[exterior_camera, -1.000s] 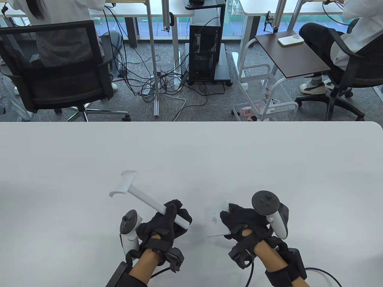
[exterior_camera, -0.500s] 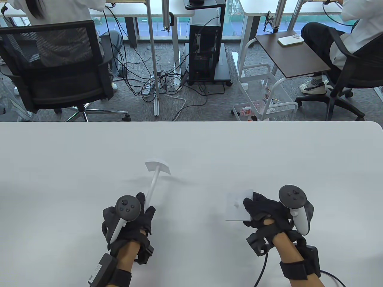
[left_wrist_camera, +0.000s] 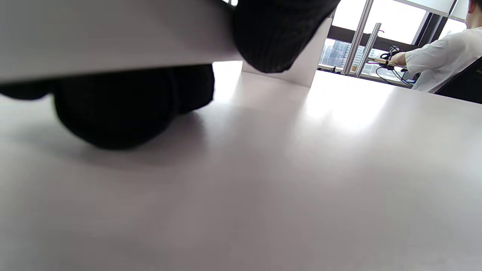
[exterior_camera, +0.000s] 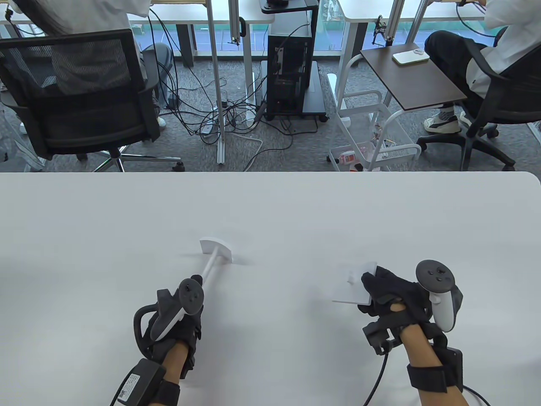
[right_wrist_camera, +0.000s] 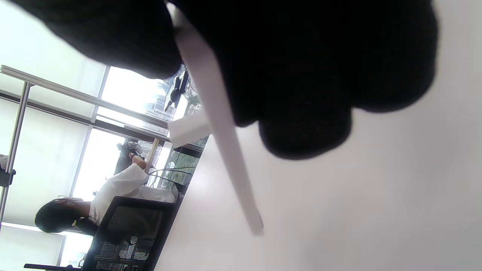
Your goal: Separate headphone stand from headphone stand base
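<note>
The white headphone stand (exterior_camera: 213, 258), a rod with a curved top piece, lies low over the table and points away from me. My left hand (exterior_camera: 192, 296) grips its near end. In the left wrist view the rod (left_wrist_camera: 113, 37) crosses the top, with my gloved fingers (left_wrist_camera: 124, 105) under it touching the table. The flat white square base (exterior_camera: 353, 285), with a small peg socket on top, is apart from the stand. My right hand (exterior_camera: 380, 285) pinches its right edge and holds it tilted just above the table. In the right wrist view the base (right_wrist_camera: 222, 139) shows edge-on between my fingers (right_wrist_camera: 308, 124).
The white table (exterior_camera: 270, 203) spreads wide around both hands; its far edge runs across the middle of the table view. Beyond it stand office chairs (exterior_camera: 80, 93), a computer tower (exterior_camera: 291, 72), a white cart (exterior_camera: 372, 139) and seated people.
Both hands have moved apart, the left one to the left, the right one to the right. The stand has swung from pointing left to pointing away and come down toward the table.
</note>
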A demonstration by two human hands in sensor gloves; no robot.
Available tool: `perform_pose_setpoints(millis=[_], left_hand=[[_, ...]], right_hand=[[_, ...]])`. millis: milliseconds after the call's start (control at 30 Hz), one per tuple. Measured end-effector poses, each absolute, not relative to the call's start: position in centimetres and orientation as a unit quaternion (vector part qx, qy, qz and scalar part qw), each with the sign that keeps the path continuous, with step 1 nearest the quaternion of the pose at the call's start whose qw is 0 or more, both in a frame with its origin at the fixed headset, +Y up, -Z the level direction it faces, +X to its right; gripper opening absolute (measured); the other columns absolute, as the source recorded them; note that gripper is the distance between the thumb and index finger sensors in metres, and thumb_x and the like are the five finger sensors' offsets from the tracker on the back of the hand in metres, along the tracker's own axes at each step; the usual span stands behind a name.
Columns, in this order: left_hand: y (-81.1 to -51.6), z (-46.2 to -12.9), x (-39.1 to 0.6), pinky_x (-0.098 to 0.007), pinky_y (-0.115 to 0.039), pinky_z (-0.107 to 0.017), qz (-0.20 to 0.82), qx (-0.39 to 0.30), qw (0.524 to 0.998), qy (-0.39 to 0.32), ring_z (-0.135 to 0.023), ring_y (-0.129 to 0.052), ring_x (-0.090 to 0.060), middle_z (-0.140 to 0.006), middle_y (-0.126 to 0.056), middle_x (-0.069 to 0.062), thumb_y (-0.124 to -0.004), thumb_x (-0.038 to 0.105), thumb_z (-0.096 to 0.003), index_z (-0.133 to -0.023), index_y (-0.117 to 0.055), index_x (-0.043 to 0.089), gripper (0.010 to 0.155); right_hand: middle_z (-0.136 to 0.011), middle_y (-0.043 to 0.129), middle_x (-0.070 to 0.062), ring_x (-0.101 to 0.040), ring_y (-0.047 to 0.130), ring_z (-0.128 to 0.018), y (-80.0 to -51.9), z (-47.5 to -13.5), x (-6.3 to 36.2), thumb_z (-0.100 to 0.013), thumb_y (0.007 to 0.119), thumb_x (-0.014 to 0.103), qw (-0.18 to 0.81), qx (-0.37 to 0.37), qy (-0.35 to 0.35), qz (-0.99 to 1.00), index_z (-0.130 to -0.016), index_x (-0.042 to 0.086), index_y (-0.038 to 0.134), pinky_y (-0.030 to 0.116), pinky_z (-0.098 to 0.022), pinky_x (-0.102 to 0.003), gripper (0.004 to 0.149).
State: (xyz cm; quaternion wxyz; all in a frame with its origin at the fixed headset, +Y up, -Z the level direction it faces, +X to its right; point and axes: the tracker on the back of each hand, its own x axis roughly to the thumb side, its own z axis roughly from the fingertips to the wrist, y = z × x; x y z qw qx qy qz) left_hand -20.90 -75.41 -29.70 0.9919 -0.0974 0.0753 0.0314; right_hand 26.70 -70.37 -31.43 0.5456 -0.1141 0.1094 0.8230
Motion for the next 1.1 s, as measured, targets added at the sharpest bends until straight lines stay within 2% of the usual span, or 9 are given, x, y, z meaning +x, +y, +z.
perform_pose_setpoints(millis=[100, 367, 767, 933, 1100], left_hand=[[-75.4, -29.8, -20.8, -0.049, -0.09, -0.04, 0.01, -0.106, 0.991, 0.078, -0.046, -0.109, -0.03, -0.073, -0.097, -0.008, -0.082, 0.042, -0.0408, -0.095, -0.05, 0.04, 0.064], [-75.5, -29.7, -20.6, -0.05, -0.088, -0.043, -0.005, -0.108, 0.991, 0.084, -0.049, -0.107, -0.031, -0.074, -0.096, -0.007, -0.084, 0.04, -0.04, -0.095, -0.051, 0.038, 0.064], [-75.4, -29.6, -20.6, -0.051, -0.087, -0.047, -0.016, -0.107, 0.99, 0.093, -0.054, -0.105, -0.031, -0.078, -0.092, -0.008, -0.083, 0.039, -0.0409, -0.095, -0.051, 0.037, 0.063], [-75.4, -29.6, -20.3, -0.052, -0.086, -0.048, -0.022, -0.106, 0.99, 0.091, -0.056, -0.105, -0.032, -0.08, -0.091, -0.009, -0.082, 0.045, -0.0395, -0.096, -0.052, 0.036, 0.065], [-74.7, -29.4, -19.7, -0.053, -0.082, -0.053, -0.049, -0.084, 0.991, 0.088, -0.064, -0.1, -0.034, -0.089, -0.081, -0.011, -0.08, 0.054, -0.0379, -0.101, -0.051, 0.033, 0.073]], right_hand=[[-0.055, 0.092, -0.02, -0.033, 0.103, -0.039, -70.5, -31.5, 27.6, -0.043, 0.082, 0.037, 0.553, -0.127, 0.106, 0.817, -0.085, 0.007, 0.067, 0.082, -0.033, -0.054, 0.054], [-0.057, 0.091, -0.021, -0.035, 0.102, -0.042, -70.1, -31.6, 29.4, -0.043, 0.082, 0.036, 0.536, -0.151, 0.093, 0.825, -0.086, 0.007, 0.067, 0.081, -0.036, -0.055, 0.054], [-0.062, 0.089, -0.022, -0.037, 0.1, -0.048, -71.9, -32.4, 32.2, -0.043, 0.084, 0.032, 0.409, -0.233, 0.113, 0.875, -0.087, 0.009, 0.067, 0.078, -0.041, -0.057, 0.053], [-0.062, 0.09, -0.02, -0.036, 0.1, -0.049, -73.2, -32.5, 33.6, -0.042, 0.085, 0.032, 0.376, -0.281, 0.116, 0.875, -0.086, 0.009, 0.069, 0.078, -0.042, -0.056, 0.052], [-0.063, 0.09, -0.02, -0.034, 0.1, -0.05, -74.2, -32.4, 34.7, -0.041, 0.087, 0.033, 0.346, -0.325, 0.12, 0.872, -0.086, 0.008, 0.069, 0.078, -0.043, -0.055, 0.055]])
